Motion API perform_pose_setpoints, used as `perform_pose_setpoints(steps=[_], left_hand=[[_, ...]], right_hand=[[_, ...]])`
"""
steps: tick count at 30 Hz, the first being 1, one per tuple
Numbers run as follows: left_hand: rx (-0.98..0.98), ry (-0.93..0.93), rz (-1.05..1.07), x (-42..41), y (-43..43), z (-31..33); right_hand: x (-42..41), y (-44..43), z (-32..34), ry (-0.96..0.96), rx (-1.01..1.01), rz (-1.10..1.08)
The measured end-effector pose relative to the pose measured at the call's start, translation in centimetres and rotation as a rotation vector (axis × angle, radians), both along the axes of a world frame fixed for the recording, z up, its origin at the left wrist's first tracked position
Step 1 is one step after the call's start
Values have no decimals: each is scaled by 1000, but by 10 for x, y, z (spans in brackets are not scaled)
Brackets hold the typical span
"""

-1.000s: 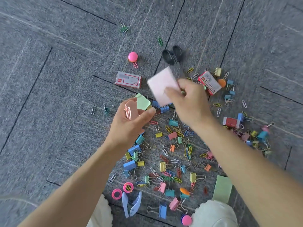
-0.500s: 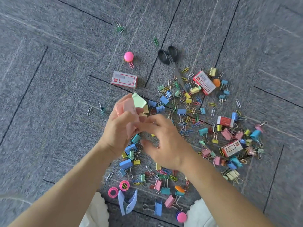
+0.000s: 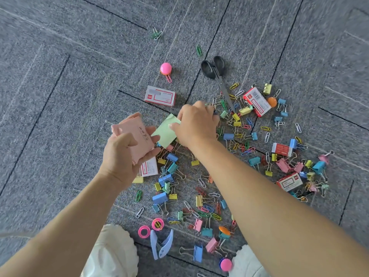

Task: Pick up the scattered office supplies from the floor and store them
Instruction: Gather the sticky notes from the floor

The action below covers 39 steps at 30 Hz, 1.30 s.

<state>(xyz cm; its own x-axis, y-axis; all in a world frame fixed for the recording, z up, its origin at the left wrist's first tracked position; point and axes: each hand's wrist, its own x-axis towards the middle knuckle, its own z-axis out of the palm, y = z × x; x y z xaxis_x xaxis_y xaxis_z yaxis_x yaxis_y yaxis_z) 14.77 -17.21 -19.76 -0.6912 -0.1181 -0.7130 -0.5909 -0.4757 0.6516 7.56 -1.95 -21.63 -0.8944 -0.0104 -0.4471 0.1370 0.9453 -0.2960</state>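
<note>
Left hand grips the pink sticky-note pad; right hand pinches the green pad (lift level, stack flush).

Print on staple boxes, pink pad — blurred, unreadable.

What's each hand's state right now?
Left hand: holds pink pad.
Right hand: pinches green pad.
</note>
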Motion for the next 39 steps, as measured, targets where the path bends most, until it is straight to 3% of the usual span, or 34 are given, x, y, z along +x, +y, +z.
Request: perform_pose_setpoints(steps=[5, 12, 17, 21, 26, 31, 35, 39], left_hand=[[-33, 2, -42, 1, 5, 2], [-45, 120, -294, 1, 11, 12], [-38, 170, -437, -1, 22, 19], [124, 181, -479, 0, 34, 20], [113, 225, -507, 0, 46, 24], [-248, 218, -769, 2, 46, 20], [-589, 251, -815, 3, 40, 18], [-696, 185, -759, 9, 32, 18]], right_hand=[[4, 5, 2, -46, -88, -120], [42, 58, 48, -138, -755, -596], [60, 80, 51, -444, -1213, -749], [59, 67, 51, -369, -1053, -592], [56, 68, 44, -330, -957, -582], [60, 81, 39, -217, -840, -488], [67, 103, 35, -138, -704, -435], [78, 121, 27, -79, -562, -386]])
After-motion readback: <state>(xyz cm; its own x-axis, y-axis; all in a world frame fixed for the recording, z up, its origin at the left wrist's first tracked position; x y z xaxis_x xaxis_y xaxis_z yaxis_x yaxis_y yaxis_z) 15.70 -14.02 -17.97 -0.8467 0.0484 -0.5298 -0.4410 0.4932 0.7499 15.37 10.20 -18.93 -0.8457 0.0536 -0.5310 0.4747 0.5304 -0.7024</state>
